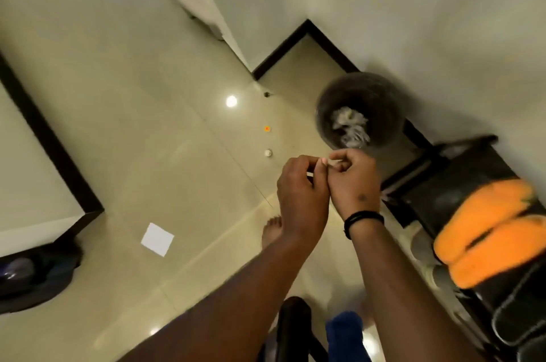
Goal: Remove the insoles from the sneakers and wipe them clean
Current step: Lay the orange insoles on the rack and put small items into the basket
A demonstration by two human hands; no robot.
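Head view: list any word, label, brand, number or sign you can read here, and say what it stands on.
None can be read.
White paper square on the floor: blank.
Orange insoles on the black rack: no print shows; blurred.
Waste bin: crumpled paper inside, no lettering.
Wristband on the right hand: plain black.
Left hand: nothing lettered.

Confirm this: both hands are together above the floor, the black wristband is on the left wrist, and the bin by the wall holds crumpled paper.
One detail is wrong: the black wristband sits on the right wrist, as the head view shows. The hands, left hand and right hand, are indeed together above the floor, and the bin holds crumpled paper.
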